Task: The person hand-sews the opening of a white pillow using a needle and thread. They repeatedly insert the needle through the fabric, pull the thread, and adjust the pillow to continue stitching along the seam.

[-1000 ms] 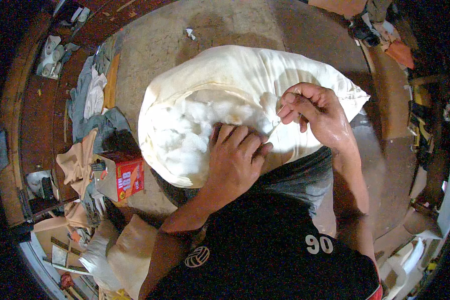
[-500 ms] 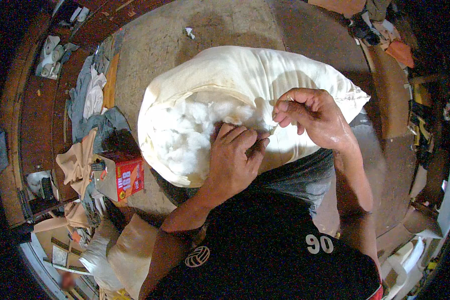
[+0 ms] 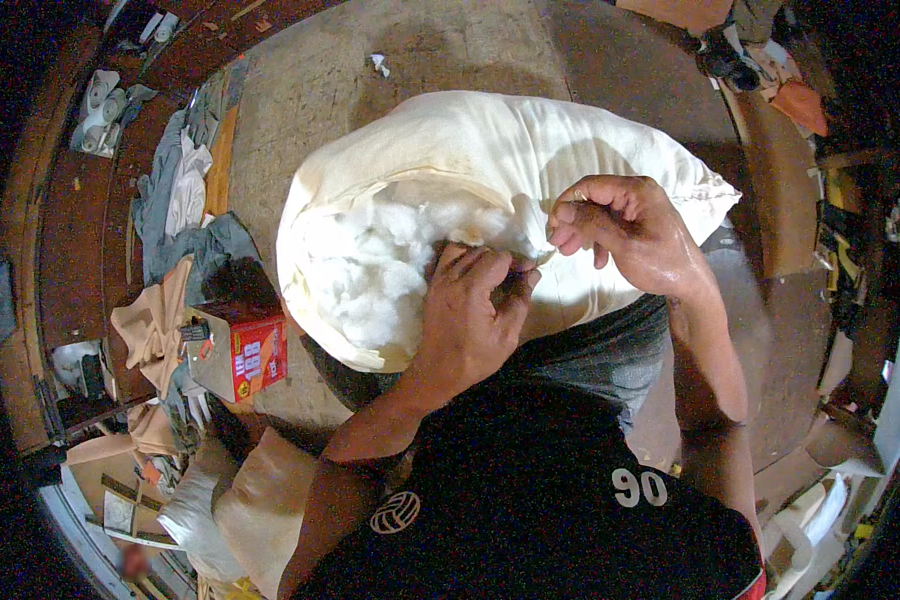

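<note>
Across my lap lies a large cream cloth cushion (image 3: pixel 450 130), its left part open in a wide mouth. Fluffy white stuffing (image 3: pixel 370 265) shows inside that opening. My left hand (image 3: pixel 475 315) is closed at the right end of the mouth, pinching the cloth edge, its fingertips partly hidden against the stuffing. Just right of it, my right hand (image 3: pixel 625 235) is held above the cushion with thumb and fingers pressed together. Whatever that pinch holds is too small to name. The cushion's far right end narrows to a gathered corner.
To the left stands a box with a red printed side (image 3: pixel 258 355), beside tan cloth pieces (image 3: pixel 155 320) and a heap of grey cloth (image 3: pixel 215 255). Stuffed pillows (image 3: pixel 265 500) lie at the lower left. A small white scrap (image 3: pixel 380 65) is on the wooden board beyond the cushion.
My left hand's fingers have shifted slightly at the cloth edge. My right hand stays almost where it was, still pinched, and the cushion has barely moved.
</note>
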